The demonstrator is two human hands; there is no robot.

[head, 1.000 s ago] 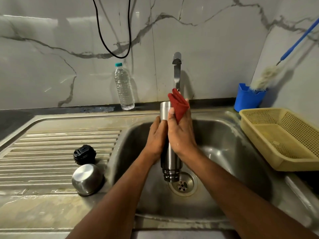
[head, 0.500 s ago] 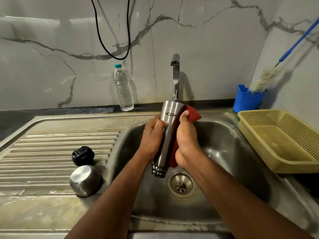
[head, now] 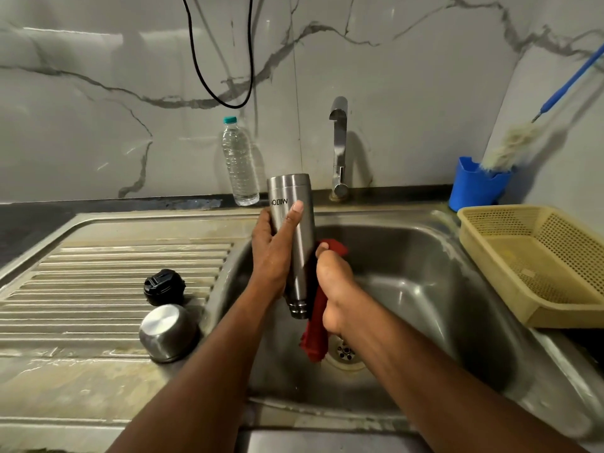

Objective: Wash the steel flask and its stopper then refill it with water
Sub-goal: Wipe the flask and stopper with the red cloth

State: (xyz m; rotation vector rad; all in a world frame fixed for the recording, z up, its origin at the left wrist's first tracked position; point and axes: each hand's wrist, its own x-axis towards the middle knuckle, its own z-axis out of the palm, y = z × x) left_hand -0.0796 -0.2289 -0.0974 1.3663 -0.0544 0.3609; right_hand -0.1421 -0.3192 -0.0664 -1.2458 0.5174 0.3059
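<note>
Left hand [head: 273, 256] grips inverted steel flask [head: 294, 237] mid-body; right hand [head: 336, 289] clutches red cloth [head: 315, 335]. Likely wet, slippery, rigid: hold mid-barrel.

One view only: head cam, worn at head height, being aimed fwd and down into the sink basin [head: 425, 289]. Wide-angle lens, so edges are being bent. Forearms are being seen entering from the bottom edge, close to the lens; marble wall [head: 98, 125] is being framed at top, drainboard [head: 98, 289] at left.
</note>
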